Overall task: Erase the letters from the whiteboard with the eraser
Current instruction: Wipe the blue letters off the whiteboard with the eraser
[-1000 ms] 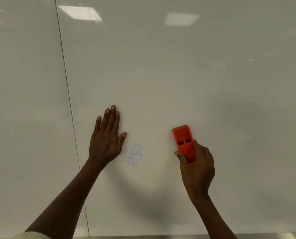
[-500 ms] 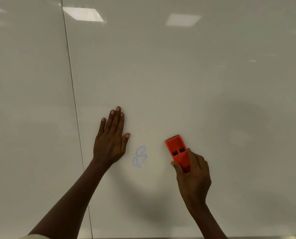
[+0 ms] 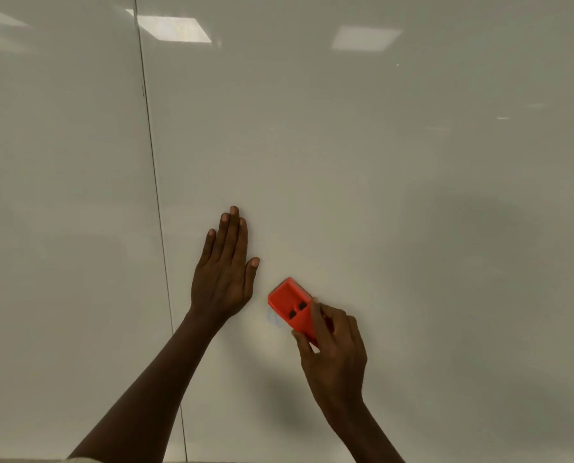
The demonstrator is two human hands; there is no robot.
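White, glossy whiteboard fills the view, divided by a thin dark vertical seam left of centre; two pale rectangular ceiling-light reflections lie near its top edge. Left hand: laid flat against the board just right of the seam, fingers straight and close together, pointing up, thumb slightly apart, grasping nothing. Right hand: lower and to the right, fingers curled around the lower end of an orange eraser, thumb on its near side. The eraser lies against the board, tilted with its free end up and to the left, just beside the left hand's thumb but apart from it; two dark rectangular recesses show on its back. A faint bluish smudge shows at the eraser's lower left edge, partly hidden beneath it; its shape cannot be read. Soft grey shadows of both arms fall on the board below the hands.
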